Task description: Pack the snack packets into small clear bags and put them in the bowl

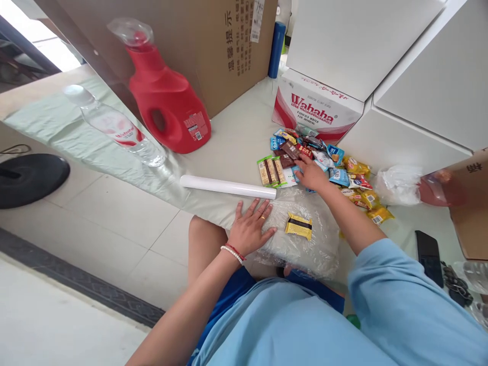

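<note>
My left hand (pixel 249 227) lies flat with its fingers spread at the left edge of a clear plastic bag (pixel 324 244), just below a white roll (pixel 229 187). A yellow packet with a dark stripe (pixel 299 226) rests on the bag. My right hand (pixel 311 174) reaches into a pile of small snack packets, its fingers extended and apart beside a brown packet (pixel 290 150); whether they touch it is unclear. Next to that hand lie clear-fronted bars with green ends (pixel 271 171), blue packets (pixel 339 176) and yellow packets (pixel 356 165).
A red detergent bottle (pixel 171 101) and a clear water bottle (pixel 118 127) stand at the left. Behind the pile are a Wahaha carton (pixel 316 104) and white cabinets (pixel 362 35). A white plastic bag (pixel 400 185) and a black phone (pixel 429 257) lie at the right.
</note>
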`<state>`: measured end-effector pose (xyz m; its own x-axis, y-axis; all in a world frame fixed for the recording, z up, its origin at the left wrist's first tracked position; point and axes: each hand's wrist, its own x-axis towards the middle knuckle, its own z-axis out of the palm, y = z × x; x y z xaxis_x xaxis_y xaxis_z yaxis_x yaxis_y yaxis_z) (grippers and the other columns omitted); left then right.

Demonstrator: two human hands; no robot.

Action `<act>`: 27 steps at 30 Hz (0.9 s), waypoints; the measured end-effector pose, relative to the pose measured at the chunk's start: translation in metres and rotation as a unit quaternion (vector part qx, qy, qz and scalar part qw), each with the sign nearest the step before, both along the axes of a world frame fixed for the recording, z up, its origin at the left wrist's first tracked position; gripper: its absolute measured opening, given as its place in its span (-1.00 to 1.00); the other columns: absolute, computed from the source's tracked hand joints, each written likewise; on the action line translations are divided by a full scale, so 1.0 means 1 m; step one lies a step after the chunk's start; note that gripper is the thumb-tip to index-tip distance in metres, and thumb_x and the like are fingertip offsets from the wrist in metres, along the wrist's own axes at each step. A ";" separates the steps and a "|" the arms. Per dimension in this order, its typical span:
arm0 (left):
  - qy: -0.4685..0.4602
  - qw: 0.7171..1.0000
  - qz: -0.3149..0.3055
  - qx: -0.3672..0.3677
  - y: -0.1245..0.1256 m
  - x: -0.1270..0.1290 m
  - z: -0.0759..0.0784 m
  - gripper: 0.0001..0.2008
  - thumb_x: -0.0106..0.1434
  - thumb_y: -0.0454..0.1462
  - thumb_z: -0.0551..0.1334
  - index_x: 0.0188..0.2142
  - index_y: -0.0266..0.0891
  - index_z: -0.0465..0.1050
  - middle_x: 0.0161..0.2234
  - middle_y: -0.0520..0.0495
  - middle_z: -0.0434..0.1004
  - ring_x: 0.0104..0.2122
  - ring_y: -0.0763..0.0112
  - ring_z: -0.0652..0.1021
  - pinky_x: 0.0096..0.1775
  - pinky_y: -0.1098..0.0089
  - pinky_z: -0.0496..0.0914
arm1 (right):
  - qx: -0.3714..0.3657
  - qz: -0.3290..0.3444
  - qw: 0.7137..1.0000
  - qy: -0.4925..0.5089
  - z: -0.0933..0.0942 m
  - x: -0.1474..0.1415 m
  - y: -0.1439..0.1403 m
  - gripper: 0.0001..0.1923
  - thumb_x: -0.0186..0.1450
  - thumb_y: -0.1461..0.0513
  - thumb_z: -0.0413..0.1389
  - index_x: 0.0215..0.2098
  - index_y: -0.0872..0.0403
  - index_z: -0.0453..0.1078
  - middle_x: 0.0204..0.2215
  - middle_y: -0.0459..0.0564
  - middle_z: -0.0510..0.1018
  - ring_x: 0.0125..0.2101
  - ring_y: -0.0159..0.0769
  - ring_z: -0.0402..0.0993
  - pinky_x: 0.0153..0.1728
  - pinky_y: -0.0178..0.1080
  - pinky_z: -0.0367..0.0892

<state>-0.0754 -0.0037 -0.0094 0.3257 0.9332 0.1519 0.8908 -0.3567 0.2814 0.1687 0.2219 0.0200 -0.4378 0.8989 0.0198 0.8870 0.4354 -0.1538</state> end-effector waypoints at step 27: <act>0.000 1.000 -0.004 -0.017 0.001 -0.001 0.001 -0.29 0.46 0.14 0.00 0.46 -0.10 0.14 0.46 -0.13 0.14 0.47 -0.02 0.12 0.42 -0.26 -0.25 | 0.120 -0.009 0.988 0.100 0.072 0.006 -0.092 -0.64 0.48 0.07 -0.01 0.08 0.03 0.49 -0.09 0.16 0.56 -0.03 0.05 0.41 0.07 0.08 0.31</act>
<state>-0.0763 -0.0032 -0.0083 0.3330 0.9353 0.1197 0.8879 -0.3537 0.2941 0.1746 0.1303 0.0919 -0.3879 0.8652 0.3179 0.8574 0.4652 -0.2200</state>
